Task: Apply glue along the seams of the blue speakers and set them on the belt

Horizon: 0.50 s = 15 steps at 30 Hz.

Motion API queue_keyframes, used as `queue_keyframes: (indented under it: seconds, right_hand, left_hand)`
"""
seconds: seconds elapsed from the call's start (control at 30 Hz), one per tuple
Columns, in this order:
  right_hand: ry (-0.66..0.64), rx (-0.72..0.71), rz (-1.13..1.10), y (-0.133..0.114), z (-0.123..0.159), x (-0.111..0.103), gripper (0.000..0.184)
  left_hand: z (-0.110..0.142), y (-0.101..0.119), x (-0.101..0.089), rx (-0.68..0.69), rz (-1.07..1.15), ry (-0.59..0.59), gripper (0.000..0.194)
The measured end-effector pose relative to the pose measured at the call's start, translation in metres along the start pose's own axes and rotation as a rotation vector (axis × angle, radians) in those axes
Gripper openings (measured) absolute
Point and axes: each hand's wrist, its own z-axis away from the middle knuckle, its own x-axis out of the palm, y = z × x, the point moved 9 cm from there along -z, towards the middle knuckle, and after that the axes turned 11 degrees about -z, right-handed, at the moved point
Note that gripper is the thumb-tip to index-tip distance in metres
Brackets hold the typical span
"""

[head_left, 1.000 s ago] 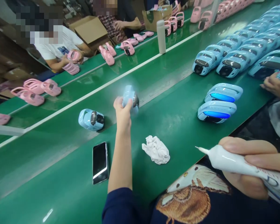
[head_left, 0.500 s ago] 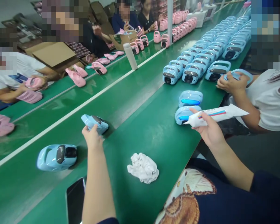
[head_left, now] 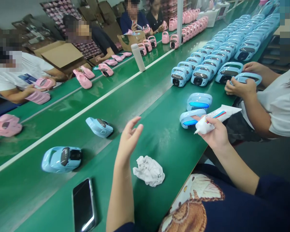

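My left hand (head_left: 128,139) hovers over the green belt (head_left: 159,135) with its fingers apart and nothing in it. A light blue car-shaped toy (head_left: 99,126) lies on the belt just to its left. Farther left rests another blue toy (head_left: 61,159). My right hand (head_left: 214,131) is closed round a white tube (head_left: 214,120) with its nozzle pointing left. Right beside the nozzle lie two blue shells (head_left: 195,109) with glowing blue strips. A crumpled white cloth (head_left: 148,170) sits below my left hand.
A black phone (head_left: 84,204) lies near the belt's front edge. Several blue toys (head_left: 215,61) stand in rows at the right. A co-worker's hands (head_left: 241,87) hold a blue shell there. A white bottle (head_left: 138,57) stands mid-belt. Across the belt, people handle pink toys (head_left: 83,79).
My left hand set the blue toy down on the belt, let go and pulled back to the right, open. My right hand with the tube came up beside the two blue shells.
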Motion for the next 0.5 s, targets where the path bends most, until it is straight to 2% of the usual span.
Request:
queue_keyframes:
  seconds: [0.07, 0.13, 0.2, 0.27, 0.33, 0.4, 0.5]
  right_hand:
    - [-0.05, 0.033, 0.01, 0.0, 0.007, 0.011, 0.018]
    - [-0.115, 0.049, 0.022, -0.001, 0.016, 0.025, 0.02]
    - [-0.232, 0.083, 0.041, 0.001, 0.026, 0.046, 0.019]
    - [-0.389, 0.167, 0.048, 0.009, 0.039, 0.072, 0.018]
    - [-0.533, 0.286, 0.037, 0.021, 0.054, 0.096, 0.019]
    - [-0.629, 0.379, 0.028, 0.03, 0.067, 0.115, 0.02]
    - [-0.727, 0.405, 0.071, 0.034, 0.081, 0.134, 0.025]
  left_hand:
    - [0.014, 0.016, 0.023, 0.074, -0.072, -0.164, 0.046]
    - [0.029, 0.032, 0.044, 0.173, -0.136, -0.327, 0.059]
    - [0.041, 0.044, 0.054, 0.24, -0.133, -0.394, 0.074]
    - [0.047, 0.051, 0.053, 0.27, -0.092, -0.369, 0.08]
    - [0.05, 0.055, 0.047, 0.286, -0.057, -0.306, 0.075]
    - [0.053, 0.055, 0.039, 0.285, 0.025, -0.223, 0.057]
    - [0.056, 0.05, 0.023, 0.276, 0.211, -0.049, 0.03]
